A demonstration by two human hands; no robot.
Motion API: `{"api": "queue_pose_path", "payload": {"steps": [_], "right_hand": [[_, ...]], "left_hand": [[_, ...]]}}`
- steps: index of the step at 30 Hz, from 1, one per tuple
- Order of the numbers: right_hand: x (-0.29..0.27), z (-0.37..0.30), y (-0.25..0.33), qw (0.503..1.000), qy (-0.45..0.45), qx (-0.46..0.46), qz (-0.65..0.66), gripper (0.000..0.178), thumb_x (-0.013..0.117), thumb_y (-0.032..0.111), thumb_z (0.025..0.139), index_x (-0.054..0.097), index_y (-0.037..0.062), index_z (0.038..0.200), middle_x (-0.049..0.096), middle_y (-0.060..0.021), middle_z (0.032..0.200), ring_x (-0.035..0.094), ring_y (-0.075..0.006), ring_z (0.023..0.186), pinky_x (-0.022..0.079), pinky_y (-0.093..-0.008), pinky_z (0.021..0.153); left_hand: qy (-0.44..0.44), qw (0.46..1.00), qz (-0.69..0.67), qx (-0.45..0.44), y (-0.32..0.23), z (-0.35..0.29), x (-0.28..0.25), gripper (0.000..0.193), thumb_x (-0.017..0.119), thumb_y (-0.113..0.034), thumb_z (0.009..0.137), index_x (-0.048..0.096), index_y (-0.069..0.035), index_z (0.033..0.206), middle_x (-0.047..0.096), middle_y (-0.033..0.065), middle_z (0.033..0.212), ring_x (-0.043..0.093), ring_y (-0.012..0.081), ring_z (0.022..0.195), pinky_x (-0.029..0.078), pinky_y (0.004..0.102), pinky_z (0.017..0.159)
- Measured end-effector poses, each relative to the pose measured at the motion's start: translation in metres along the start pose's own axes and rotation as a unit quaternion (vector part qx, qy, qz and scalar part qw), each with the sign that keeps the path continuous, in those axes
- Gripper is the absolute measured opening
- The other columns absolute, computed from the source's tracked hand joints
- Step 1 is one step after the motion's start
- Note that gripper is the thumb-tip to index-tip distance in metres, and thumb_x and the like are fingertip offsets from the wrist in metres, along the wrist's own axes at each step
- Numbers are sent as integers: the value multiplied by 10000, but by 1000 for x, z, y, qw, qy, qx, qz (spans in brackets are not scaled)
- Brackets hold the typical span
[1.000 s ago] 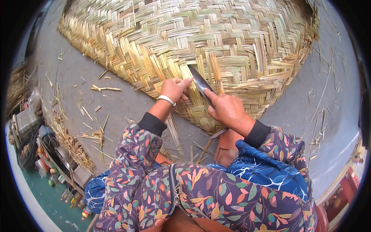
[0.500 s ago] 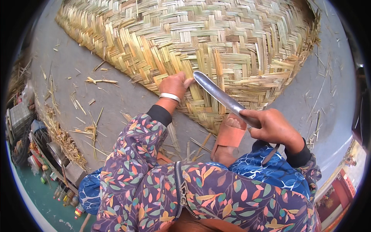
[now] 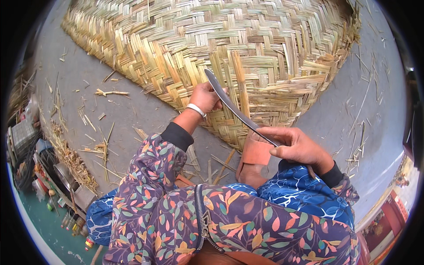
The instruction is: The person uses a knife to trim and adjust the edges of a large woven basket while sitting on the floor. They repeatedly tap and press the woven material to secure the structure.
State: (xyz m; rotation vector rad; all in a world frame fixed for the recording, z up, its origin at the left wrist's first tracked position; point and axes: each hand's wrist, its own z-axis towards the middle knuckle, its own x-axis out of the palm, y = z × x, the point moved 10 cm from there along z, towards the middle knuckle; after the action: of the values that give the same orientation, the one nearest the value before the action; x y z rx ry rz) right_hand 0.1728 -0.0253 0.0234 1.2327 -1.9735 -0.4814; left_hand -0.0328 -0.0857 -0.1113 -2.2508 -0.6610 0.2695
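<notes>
A large woven mat (image 3: 260, 37) of flat straw-coloured strips fills the top of the view, its folded corner pointing at me. Near that corner, my left hand (image 3: 204, 98) is closed on a strip at the mat's edge; part of its fingers is hidden behind the tool. My right hand (image 3: 301, 149) grips the near end of a long, narrow metal tool (image 3: 232, 105), trough-shaped with a rounded tip. The blade slants up and left, its tip beside my left hand. Just right of the blade, a loose brownish strip (image 3: 240, 77) stands out from the weave.
My foot in an orange sandal (image 3: 256, 152) rests against the mat's corner. Plant scraps and a broken stalk (image 3: 111, 92) litter the grey floor (image 3: 88, 132). At left lie a heap of straw (image 3: 73, 161), a metal pan (image 3: 65, 173) and several small bottles (image 3: 75, 224).
The metal tool has moved left and turned more edge-on, its tip now crossing in front of my left hand. My right hand shifted left; my left hand moved slightly right.
</notes>
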Motion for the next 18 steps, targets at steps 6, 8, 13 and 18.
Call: {"api": "queue_pose_path", "payload": {"steps": [6,8,13,18], "right_hand": [[-22,0,-22,988,-103,0,-115,556,636,125,858,518,24,1392,662,-79,1175,608,-117,984,489,-272,840],[-24,0,-13,958,-140,-4,-251,551,634,167,839,544,34,1367,696,-133,1037,650,-157,867,508,-295,773],[-22,9,4,899,-163,17,-406,535,631,233,805,595,52,1308,687,-205,831,678,-258,704,525,-341,691],[-23,18,13,923,-137,50,-356,512,627,256,801,623,51,1271,695,-200,846,679,-336,735,528,-390,689]], "left_hand": [[-70,995,-36,60,3,-13,-10,184,692,-135,897,617,-7,790,619,14,678,591,88,510,466,246,454],[-69,994,-20,82,6,-12,-12,227,697,-152,900,582,-25,750,601,0,679,594,84,520,458,236,460],[-29,993,-68,87,7,-15,-13,278,717,-268,907,600,-66,755,607,-9,675,607,65,548,458,211,486],[-33,994,-83,57,13,-13,-14,296,712,-330,907,652,-50,835,633,-6,711,619,66,564,469,202,496]]}}
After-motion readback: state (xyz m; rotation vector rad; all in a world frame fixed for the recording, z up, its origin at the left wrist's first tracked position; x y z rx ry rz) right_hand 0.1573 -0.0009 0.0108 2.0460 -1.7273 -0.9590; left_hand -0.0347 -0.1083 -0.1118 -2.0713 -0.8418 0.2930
